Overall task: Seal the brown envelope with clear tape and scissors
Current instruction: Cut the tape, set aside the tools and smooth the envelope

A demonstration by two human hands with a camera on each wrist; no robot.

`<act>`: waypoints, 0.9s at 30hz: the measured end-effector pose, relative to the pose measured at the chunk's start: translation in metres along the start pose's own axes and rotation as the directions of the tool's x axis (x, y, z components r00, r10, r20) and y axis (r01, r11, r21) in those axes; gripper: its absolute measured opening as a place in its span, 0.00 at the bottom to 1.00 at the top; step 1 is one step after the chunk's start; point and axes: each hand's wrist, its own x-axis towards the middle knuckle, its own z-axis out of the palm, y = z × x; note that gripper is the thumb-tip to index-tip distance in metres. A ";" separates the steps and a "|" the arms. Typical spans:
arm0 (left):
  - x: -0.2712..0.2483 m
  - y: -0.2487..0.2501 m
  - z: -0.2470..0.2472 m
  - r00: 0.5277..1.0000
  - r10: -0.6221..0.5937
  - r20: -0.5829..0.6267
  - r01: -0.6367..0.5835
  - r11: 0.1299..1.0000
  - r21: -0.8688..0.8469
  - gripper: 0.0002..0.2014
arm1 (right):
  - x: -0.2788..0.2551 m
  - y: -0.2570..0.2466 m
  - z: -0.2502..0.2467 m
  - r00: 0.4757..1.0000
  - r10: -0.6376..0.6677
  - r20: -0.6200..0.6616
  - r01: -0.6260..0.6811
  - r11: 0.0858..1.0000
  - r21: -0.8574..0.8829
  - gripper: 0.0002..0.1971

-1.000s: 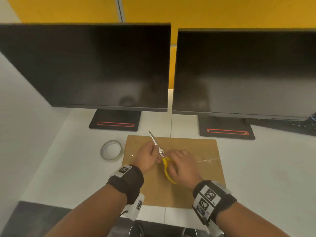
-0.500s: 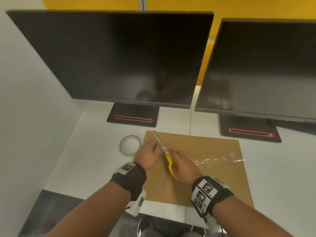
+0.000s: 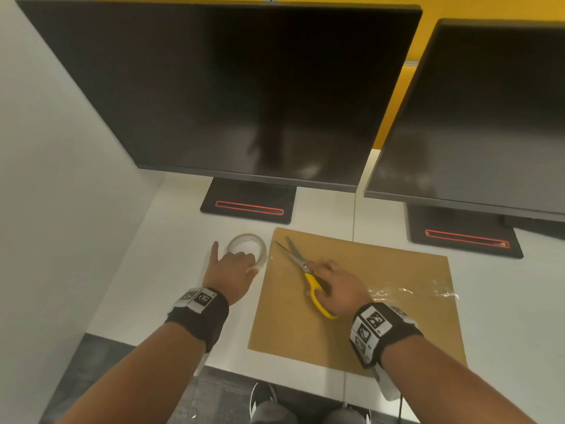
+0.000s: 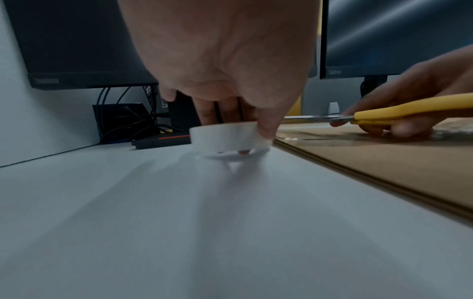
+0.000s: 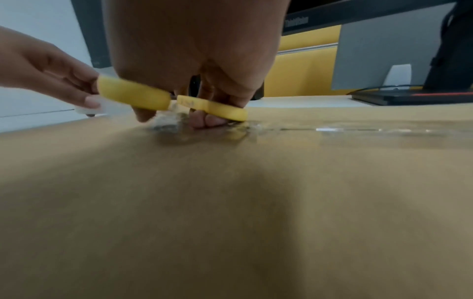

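Note:
A brown envelope [image 3: 305,332] lies flat on the white desk, with a wrinkled strip of clear tape [image 3: 409,292] stuck across its right half. My right hand [image 3: 339,286] rests on the envelope and grips the yellow-handled scissors [image 3: 312,283], whose blades are slightly apart and point away to the left. Just left of the envelope sits the clear tape roll [image 3: 247,249]. My left hand [image 3: 237,264] holds it, with fingers inside the ring and the thumb outside, as the left wrist view shows at the tape roll [image 4: 225,139]. The right wrist view shows the scissors [image 5: 133,95] low over the envelope [image 5: 230,202].
Two dark monitors [image 3: 232,93] stand at the back, their black stands [image 3: 247,206] on the desk behind the envelope. A white partition [image 3: 46,179] closes the left side. Cables [image 4: 122,121] hang behind the left monitor. The desk's front edge [image 3: 137,347] is near my forearms.
My left hand has left the scissors and envelope and moved left onto the tape roll. My right hand keeps the scissors, now lower on the envelope with the blades apart.

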 end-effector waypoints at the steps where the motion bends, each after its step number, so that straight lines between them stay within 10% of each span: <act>1: 0.001 -0.002 -0.001 0.998 0.032 -0.049 -0.031 0.999 0.004 0.19 | 0.000 0.000 0.001 1.000 0.006 -0.008 -0.006 1.000 0.003 0.31; 20: 0.030 0.003 -0.031 0.982 0.107 -0.154 -0.081 0.983 0.166 0.26 | -0.024 -0.012 -0.009 0.993 -0.100 0.069 0.109 0.984 -0.143 0.33; 27: 0.030 0.003 -0.030 0.979 0.088 -0.186 -0.060 0.987 0.152 0.12 | -0.017 -0.031 -0.019 0.986 -0.146 0.084 0.164 0.945 -0.284 0.32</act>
